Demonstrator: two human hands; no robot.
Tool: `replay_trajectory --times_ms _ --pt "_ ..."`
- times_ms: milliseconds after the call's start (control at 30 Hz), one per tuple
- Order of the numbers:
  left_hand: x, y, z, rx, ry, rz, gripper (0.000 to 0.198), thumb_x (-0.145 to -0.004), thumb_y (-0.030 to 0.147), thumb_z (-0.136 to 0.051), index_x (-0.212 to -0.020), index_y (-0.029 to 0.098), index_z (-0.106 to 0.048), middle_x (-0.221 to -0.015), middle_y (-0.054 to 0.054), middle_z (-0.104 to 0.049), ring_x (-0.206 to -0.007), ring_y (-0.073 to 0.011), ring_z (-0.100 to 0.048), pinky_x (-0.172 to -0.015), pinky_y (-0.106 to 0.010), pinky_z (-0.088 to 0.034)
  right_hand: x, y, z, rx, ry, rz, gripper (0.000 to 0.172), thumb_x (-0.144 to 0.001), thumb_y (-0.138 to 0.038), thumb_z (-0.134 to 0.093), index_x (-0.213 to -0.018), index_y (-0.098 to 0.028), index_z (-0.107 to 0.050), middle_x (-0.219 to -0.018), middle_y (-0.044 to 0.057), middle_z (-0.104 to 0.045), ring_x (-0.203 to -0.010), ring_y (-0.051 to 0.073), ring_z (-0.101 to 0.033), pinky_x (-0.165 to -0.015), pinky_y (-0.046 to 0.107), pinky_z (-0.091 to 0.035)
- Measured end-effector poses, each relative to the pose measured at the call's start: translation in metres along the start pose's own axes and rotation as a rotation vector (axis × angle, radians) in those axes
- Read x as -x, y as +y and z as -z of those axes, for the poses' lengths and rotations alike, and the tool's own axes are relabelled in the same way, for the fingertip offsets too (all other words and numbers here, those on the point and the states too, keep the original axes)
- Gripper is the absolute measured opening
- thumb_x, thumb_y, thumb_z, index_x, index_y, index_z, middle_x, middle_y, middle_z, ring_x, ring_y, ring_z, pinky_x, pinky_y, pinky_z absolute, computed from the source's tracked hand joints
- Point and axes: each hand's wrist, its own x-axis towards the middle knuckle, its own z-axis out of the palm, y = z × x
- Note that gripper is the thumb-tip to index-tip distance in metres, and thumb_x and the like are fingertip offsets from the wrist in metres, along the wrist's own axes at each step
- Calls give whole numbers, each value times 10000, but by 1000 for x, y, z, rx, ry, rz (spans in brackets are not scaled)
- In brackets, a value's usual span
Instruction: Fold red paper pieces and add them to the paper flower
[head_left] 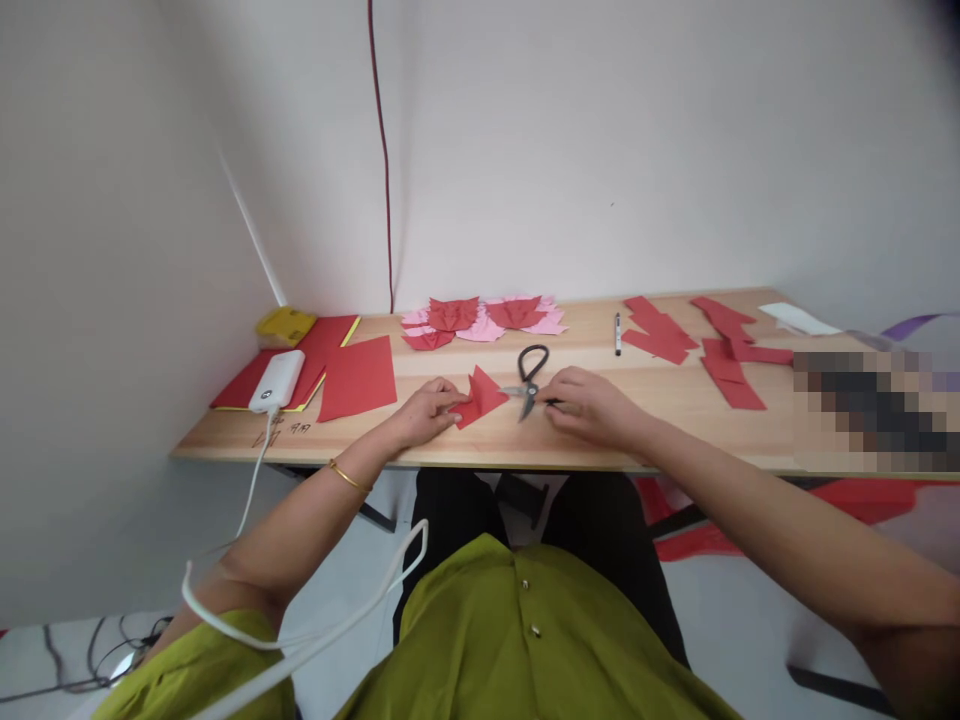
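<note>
My left hand [426, 411] rests on the wooden table [645, 440], its fingers pinched on the left corner of a folded red paper piece [484, 394]. My right hand [586, 404] lies just right of that paper, fingers curled over a thin dark object that I cannot make out. Black-handled scissors [529, 374] lie between the two hands, blades pointing toward me. A gold bangle [346, 476] sits on my left wrist.
Folded red and pink papers [484, 319] are piled at the back. Red sheets [357, 378] and a white power bank [277, 381] with its cable lie at the left, near a yellow pad [285, 325]. A pen [617, 333] and red strips [716, 345] lie at the right.
</note>
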Motion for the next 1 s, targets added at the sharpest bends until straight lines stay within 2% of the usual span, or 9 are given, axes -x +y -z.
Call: replay_trajectory --times_ms 67,167,300,433,600,733,867,933,1000 --pt "1 3 1 -4 4 3 364 -802 247 -552 -1160 210 -601 -1002 -77 -508 -942 -178 -500 -855 -334 -447 6 19 10 90 26 -82 249 -789 -197 -529 -1002 -187 -656 -893 104 -616 -845 214 -562 -756 346 -469" --pt "1 6 2 -13 3 8 383 -803 250 -546 -1180 196 -586 -1006 -83 -512 -941 -181 -500 -857 -337 -446 15 42 17 168 -23 -153 256 -799 -208 -522 -1011 -177 -662 -889 110 -617 -843 221 -567 -750 346 -467" --pt "2 6 1 -7 22 11 388 -792 244 -561 -1177 198 -588 -999 -84 -520 -938 -187 -501 -858 -350 -444 13 51 13 158 -70 -161 248 -833 -253 -503 -998 -160 -663 -905 118 -616 -850 215 -563 -754 333 -449" --pt "2 2 -1 23 30 23 391 -789 243 -567 -1178 206 -590 -992 -81 -519 -932 -186 -505 -870 -353 -438 -15 31 3 116 -38 -171 280 -832 -388 -530 -868 -158 -686 -868 118 -621 -850 218 -555 -750 321 -414" --pt "2 4 0 19 28 30 393 -789 222 -553 -1180 211 -587 -984 -77 -518 -924 -189 -501 -857 -348 -438 -62 -14 -22 66 -125 -220 395 -790 -524 -543 -942 -175 -646 -858 85 -636 -798 202 -566 -707 292 -386" --pt "3 6 0 56 46 55 412 -773 223 -565 -1185 207 -575 -988 -76 -529 -916 -187 -506 -836 -342 -439 -83 -35 -47 115 -208 -245 295 -799 -437 -547 -822 -158 -643 -847 95 -627 -795 209 -562 -686 291 -361" --pt "-1 8 0 248 205 155 611 -681 305 -687 -1249 191 -493 -1014 -65 -554 -898 -173 -519 -855 -340 -428 -89 -35 -53 -146 -106 -327 211 -835 -299 -486 -774 -144 -616 -773 53 -612 -672 137 -528 -617 243 -349" --pt "-8 13 1 423 243 222 472 -732 357 -639 -1160 180 -551 -984 -62 -593 -855 -163 -544 -806 -318 -442 -89 -32 -48 -382 -42 -355 228 -842 -324 -470 -766 -151 -597 -722 22 -592 -633 120 -503 -584 228 -346" --pt "-18 20 3 545 225 250 289 -749 391 -614 -893 141 -638 -849 -51 -623 -775 -152 -556 -756 -292 -443 -90 -30 -42 -604 29 -405 277 -846 -387 -454 -742 -158 -568 -673 -3 -560 -600 111 -473 -565 225 -346"
